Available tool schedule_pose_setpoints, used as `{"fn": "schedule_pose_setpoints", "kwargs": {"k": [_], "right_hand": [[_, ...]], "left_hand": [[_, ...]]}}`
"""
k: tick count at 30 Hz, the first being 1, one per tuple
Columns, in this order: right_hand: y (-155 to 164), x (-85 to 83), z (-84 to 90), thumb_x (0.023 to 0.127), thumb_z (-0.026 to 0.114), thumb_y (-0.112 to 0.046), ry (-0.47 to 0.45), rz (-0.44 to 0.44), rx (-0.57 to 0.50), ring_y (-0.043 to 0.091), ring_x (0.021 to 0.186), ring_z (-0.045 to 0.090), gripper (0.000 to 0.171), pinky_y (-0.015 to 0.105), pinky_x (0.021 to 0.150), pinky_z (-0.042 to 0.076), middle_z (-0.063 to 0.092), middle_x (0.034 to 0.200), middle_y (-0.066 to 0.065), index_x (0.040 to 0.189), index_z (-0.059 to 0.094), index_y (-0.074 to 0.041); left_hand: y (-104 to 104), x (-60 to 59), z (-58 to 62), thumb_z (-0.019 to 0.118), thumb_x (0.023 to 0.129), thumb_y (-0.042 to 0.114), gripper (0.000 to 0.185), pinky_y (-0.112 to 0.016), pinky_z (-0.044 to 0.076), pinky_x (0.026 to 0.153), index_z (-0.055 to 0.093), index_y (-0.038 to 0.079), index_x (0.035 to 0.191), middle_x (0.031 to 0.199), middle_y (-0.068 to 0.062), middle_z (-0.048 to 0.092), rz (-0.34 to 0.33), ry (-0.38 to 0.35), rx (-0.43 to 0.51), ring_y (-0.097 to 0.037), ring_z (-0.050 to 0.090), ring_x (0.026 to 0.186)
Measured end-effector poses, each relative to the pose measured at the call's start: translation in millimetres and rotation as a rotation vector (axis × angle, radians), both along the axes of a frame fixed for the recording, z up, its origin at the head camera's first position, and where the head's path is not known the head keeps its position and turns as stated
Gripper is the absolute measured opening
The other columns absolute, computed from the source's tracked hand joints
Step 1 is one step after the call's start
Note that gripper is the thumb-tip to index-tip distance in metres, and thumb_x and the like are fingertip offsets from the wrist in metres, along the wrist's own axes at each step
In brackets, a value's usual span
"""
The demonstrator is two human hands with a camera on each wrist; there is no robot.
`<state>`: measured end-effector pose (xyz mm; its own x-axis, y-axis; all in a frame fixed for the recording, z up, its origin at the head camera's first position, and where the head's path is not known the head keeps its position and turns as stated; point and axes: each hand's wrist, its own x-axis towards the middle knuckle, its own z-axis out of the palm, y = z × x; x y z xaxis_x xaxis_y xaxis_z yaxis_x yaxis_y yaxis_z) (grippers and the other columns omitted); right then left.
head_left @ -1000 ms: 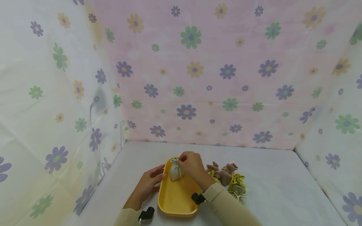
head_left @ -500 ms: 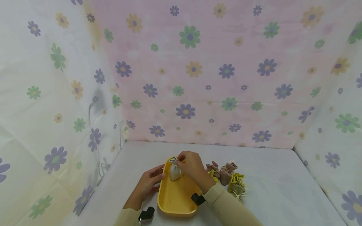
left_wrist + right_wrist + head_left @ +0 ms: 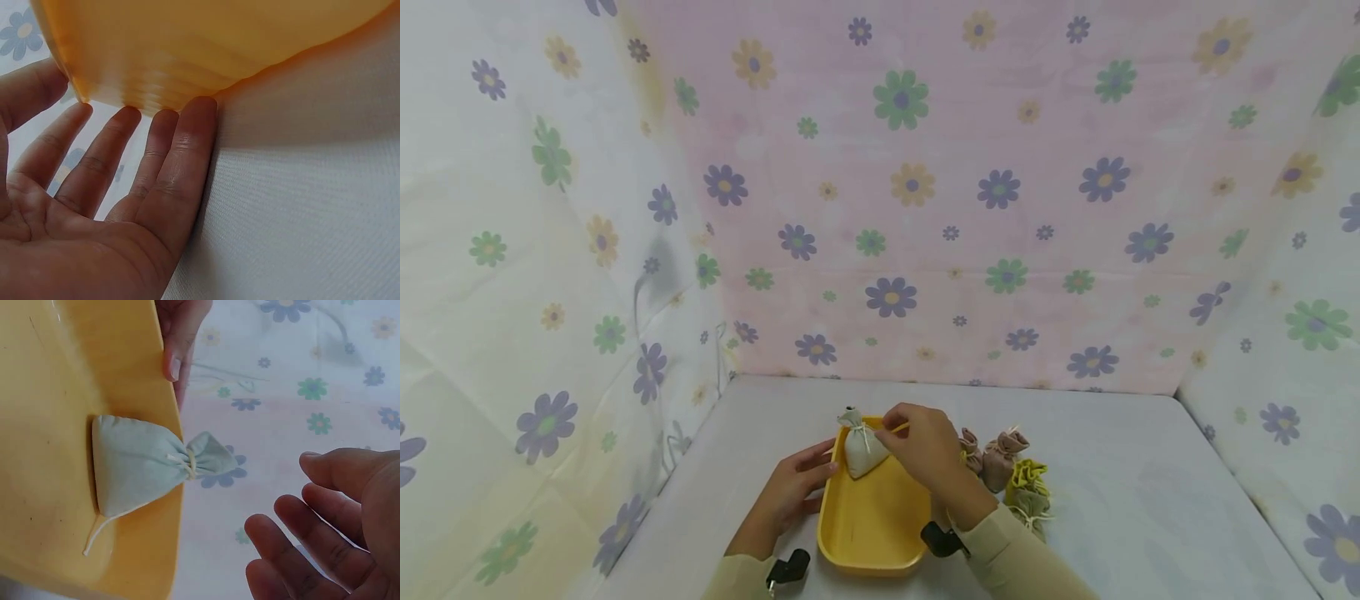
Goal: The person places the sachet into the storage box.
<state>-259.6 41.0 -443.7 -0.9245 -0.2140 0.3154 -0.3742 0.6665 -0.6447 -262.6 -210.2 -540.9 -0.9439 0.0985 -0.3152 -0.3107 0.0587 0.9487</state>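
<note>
Head view: we see our left hand (image 3: 790, 493) touch the tray (image 3: 868, 533) with straight fingers; our right hand (image 3: 925, 446), fingers spread, hovers by the bag (image 3: 859, 446).

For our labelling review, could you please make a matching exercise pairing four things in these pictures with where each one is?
Things:
1. pale green pouch
2. left hand
3. right hand
4. yellow-green pouch

Places:
A. on the table, right of the yellow tray, beside the brown pouches
B. fingertips against the tray's outer left wall
C. in the tray's far end, tied neck over the rim
D. above the tray's far end, fingers relaxed, holding nothing

Pairs: 1-C, 2-B, 3-D, 4-A
</note>
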Motion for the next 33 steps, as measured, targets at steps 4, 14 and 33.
{"fn": "schedule_pose_setpoints", "kwargs": {"k": [4, 14, 33], "right_hand": [[8.6, 7.6, 2.0, 0.094, 0.077, -0.037, 0.027, 0.012, 0.008, 0.012, 0.091, 0.074, 0.016, 0.029, 0.074, 0.062, 0.075, 0.097, -0.010, 0.101, 0.077, -0.023], [33.7, 29.3, 1.0, 0.088, 0.084, -0.034, 0.225, -0.050, 0.069, 0.008, 0.090, 0.071, 0.015, 0.029, 0.078, 0.061, 0.076, 0.097, -0.012, 0.099, 0.078, -0.026], [79.1, 44.8, -10.6, 0.083, 0.088, -0.036, 0.154, -0.132, 0.050, 0.014, 0.105, 0.066, 0.016, 0.047, 0.098, 0.055, 0.076, 0.104, -0.016, 0.094, 0.077, -0.031]], "left_hand": [[0.7, 2.0, 1.0, 0.075, 0.096, 0.037, 0.064, -0.046, 0.063, 0.089, 0.053, 0.018, 0.152, 0.155, -0.018, 0.052, 0.009, 0.000, -0.013, -0.031, 0.066, 0.125], [1.1, 2.7, -1.4, 0.075, 0.096, 0.037, 0.062, -0.043, 0.064, 0.088, 0.056, 0.014, 0.150, 0.151, -0.015, 0.057, 0.003, -0.012, 0.009, -0.028, 0.067, 0.123], [-0.8, 2.3, -4.5, 0.078, 0.092, 0.041, 0.065, -0.042, 0.063, 0.089, 0.058, 0.014, 0.148, 0.149, -0.014, 0.060, 0.046, -0.041, 0.024, -0.023, 0.068, 0.120]]}}
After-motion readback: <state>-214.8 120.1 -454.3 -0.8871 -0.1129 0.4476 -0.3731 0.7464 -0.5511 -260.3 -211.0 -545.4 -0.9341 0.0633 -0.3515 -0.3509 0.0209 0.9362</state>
